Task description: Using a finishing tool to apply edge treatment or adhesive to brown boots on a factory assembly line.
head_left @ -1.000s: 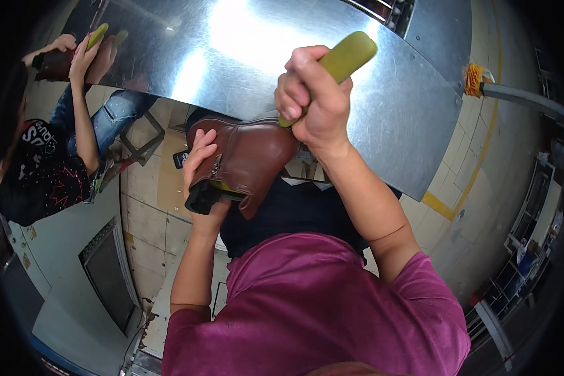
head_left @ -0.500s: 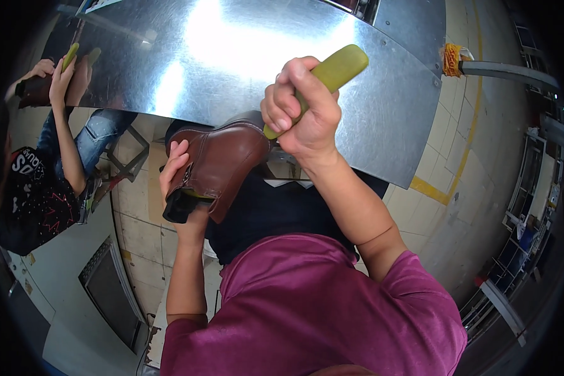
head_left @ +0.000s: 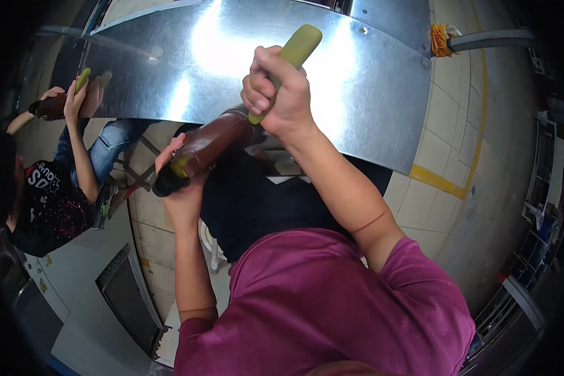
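A brown leather shoe is in my left hand, which grips it around the heel end. The shoe slants up to the right, its toe end close to the metal table's near edge, and it looks slightly blurred. Wrapped around a yellow-green bar with rounded ends is my right hand, in a fist. The bar's lower tip meets the toe end of the shoe; whether it presses there I cannot tell. Its upper part sticks out above my fist.
A shiny metal table spans the far side. At the left, a co-worker holds a similar brown shoe and yellow-green bar. A grey rail with yellow wrapping juts in at the right.
My left hand has turned the shoe, so it shows narrower and its opening faces another way. My right hand and the bar have shifted left, with the bar more upright.
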`<state>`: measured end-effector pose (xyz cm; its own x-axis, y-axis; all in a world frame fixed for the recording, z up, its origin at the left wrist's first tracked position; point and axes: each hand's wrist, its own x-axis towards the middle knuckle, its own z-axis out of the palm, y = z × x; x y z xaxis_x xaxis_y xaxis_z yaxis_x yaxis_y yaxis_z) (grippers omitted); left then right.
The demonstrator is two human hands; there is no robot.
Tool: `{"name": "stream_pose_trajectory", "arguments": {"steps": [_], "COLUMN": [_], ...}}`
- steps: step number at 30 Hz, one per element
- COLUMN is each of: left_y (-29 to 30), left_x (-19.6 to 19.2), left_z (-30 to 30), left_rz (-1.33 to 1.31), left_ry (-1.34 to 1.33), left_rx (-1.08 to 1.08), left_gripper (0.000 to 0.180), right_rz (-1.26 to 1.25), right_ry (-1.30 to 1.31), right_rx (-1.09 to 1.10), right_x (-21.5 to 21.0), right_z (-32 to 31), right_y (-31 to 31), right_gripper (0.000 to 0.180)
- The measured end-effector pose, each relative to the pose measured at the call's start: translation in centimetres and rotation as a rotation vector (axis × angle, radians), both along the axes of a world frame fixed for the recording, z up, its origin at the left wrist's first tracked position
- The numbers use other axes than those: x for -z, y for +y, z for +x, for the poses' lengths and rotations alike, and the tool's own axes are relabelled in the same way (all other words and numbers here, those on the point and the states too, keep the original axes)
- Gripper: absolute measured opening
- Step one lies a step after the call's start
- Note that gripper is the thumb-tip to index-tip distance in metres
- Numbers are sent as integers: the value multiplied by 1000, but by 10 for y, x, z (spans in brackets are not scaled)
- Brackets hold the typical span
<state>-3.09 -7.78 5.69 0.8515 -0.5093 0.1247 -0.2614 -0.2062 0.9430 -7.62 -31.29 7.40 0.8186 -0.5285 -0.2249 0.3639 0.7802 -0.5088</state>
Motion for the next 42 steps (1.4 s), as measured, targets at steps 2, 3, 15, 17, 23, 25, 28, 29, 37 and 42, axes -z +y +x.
{"name": "stream_pose_trajectory", "arguments": {"steps": [2, 3, 15, 17, 23, 25, 28, 29, 37, 42], "left_y": [-5, -6, -88, -118, -123, -120, -155, -172, -60, -106], "left_x": [-6, -7, -69, -72, -44, -35, -14, -2, -38, -33], "left_z": [0, 0, 12, 27, 5, -30, -65, -66, -90, -29], "left_rz": [36, 11, 360, 288, 357, 135, 122, 202, 150, -144], "left_ry": [-14, 3, -324, -382, -477, -254, -267, -479, -267, -303], "left_rx": [7, -22, 219, 413, 119, 178, -67, -233, -495, -523], "left_gripper": [55, 58, 65, 76, 103, 144, 146, 143, 70, 52], "right_rz": [-20, -56, -472, -574, -740, -641, -576, -790, -611, -654], "right_ry": [-8, -2, 207, 294, 369, 335, 291, 299, 223, 189], "right_rx": [14, 40, 90, 173, 78, 93, 93, 130, 68, 66], "right_x": [-1, -3, 20, 28, 40, 52, 52, 65, 62, 65], "right_z": [-5, -4, -18, -30, -30, -29, -36, -41, -78, -47], "right_y": [1, 5, -68, -105, -169, -165, -158, -172, -136, -187], "right_gripper": [23, 23, 21, 21, 23, 23, 17, 13, 15, 18]}}
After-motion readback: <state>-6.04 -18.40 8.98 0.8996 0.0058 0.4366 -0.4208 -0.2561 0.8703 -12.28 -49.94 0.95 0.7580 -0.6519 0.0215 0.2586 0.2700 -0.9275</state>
